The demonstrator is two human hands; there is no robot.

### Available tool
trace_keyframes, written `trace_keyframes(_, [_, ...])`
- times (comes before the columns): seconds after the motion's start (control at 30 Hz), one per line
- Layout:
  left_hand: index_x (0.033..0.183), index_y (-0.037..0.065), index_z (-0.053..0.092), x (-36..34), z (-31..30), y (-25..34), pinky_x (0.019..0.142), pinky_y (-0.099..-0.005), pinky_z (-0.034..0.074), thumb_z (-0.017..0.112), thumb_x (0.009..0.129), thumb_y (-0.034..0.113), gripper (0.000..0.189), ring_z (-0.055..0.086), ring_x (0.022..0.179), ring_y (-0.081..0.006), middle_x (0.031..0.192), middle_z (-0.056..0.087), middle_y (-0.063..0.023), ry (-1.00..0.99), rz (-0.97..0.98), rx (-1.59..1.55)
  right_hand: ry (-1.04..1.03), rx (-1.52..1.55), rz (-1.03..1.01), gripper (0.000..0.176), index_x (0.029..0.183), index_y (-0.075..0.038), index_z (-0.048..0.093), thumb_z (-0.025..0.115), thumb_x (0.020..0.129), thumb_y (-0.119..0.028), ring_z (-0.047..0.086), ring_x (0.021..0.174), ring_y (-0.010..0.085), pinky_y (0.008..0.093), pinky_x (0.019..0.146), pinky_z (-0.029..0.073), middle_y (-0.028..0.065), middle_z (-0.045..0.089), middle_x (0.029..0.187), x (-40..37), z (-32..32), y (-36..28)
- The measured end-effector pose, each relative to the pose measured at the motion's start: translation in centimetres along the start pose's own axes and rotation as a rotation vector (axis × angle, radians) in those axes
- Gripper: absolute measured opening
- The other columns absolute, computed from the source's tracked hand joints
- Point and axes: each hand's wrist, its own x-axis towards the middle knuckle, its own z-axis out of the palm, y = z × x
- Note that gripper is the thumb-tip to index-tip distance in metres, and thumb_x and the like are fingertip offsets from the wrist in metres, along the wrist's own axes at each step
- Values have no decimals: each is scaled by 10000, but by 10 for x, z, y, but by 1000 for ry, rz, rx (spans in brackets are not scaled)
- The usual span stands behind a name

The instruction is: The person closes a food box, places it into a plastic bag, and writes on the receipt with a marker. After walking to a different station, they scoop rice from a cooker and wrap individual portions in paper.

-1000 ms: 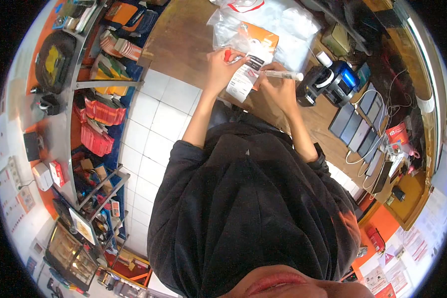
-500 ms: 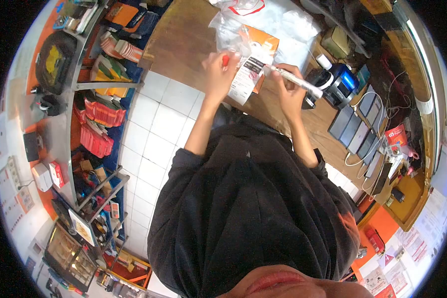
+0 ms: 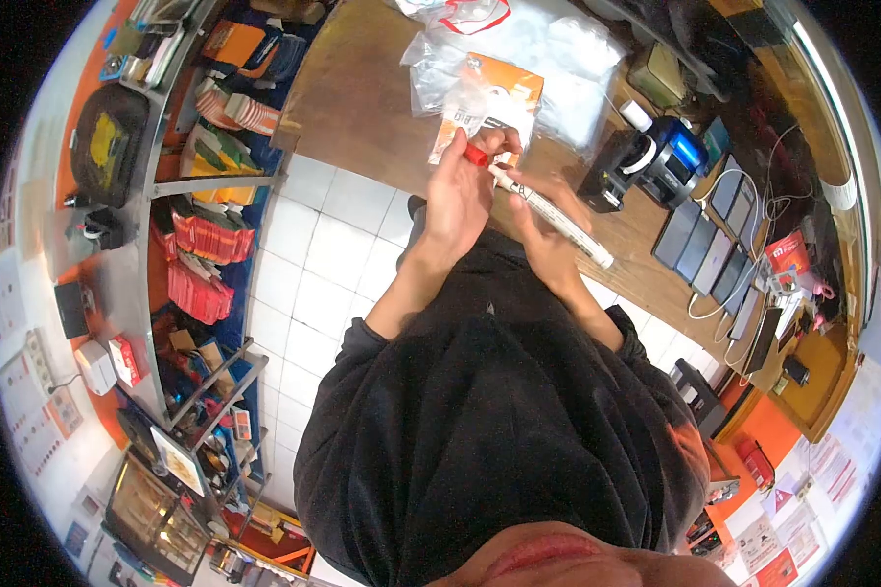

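Capping seems the step in hand: my left hand [image 3: 457, 196] pinches the red cap [image 3: 477, 155] just beside the tip of the white marker [image 3: 555, 215], which my right hand [image 3: 543, 235] grips above the counter's [image 3: 362, 88] near edge, so next they need lining up and a straight push.

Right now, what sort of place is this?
Likely a small phone shop: a row of phones on cables on the counter, metal shelves of packaged goods, and a label printer. The left hand holds a red cap, the right hand a marker.

A white marker [image 3: 558, 217] lies tilted diagonally, its red cap [image 3: 476, 155] at the tip.
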Motion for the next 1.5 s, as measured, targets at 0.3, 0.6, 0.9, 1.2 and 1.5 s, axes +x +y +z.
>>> trace_keyframes(0.3, [938, 70, 520, 2, 1, -2, 890, -287, 344, 230, 994, 454, 485, 490, 941, -137, 1004, 538, -61, -39, 15, 130, 76, -19, 93, 209, 966, -21, 652, 701, 763, -35, 658, 805, 195, 293, 734, 504, 110, 684, 915, 2, 9, 1])
trace_keyframes(0.6, [985, 48, 526, 23, -2, 20, 906, -292, 346, 229, 995, 443, 494, 496, 978, -148, 997, 543, -74, -168, -70, 123, 176, -16, 196, 202, 938, -30, 642, 728, 759, -71, 653, 766, 167, 276, 686, 496, 104, 681, 864, 20, 26, -2])
trace_keyframes(0.9, [1039, -2, 520, 30, -19, 27, 930, -321, 375, 304, 977, 270, 353, 543, 974, -179, 1016, 588, -117, -242, 22, 461, 186, 37, 399, 202, 930, -8, 655, 740, 753, -54, 635, 787, 167, 283, 738, 487, 91, 676, 879, 12, 32, -1])
trace_keyframes(1.2, [1219, -19, 394, 36, -27, 14, 986, -333, 308, 429, 956, 303, 417, 425, 1107, -213, 1203, 426, -120, 64, 369, 1012, 592, 161, 411, 186, 974, -6, 640, 690, 811, -79, 604, 848, 131, 276, 767, 489, 72, 654, 952, 37, -50, 98])
trace_keyframes(1.5, [1321, -38, 360, 87, -87, 36, 985, -336, 354, 545, 938, 260, 519, 414, 1204, -237, 1348, 394, -187, 156, -85, 1007, 476, -616, 473, 332, 835, 37, 662, 694, 779, -289, 639, 642, 235, 353, 609, 483, 143, 670, 714, 154, -177, 312])
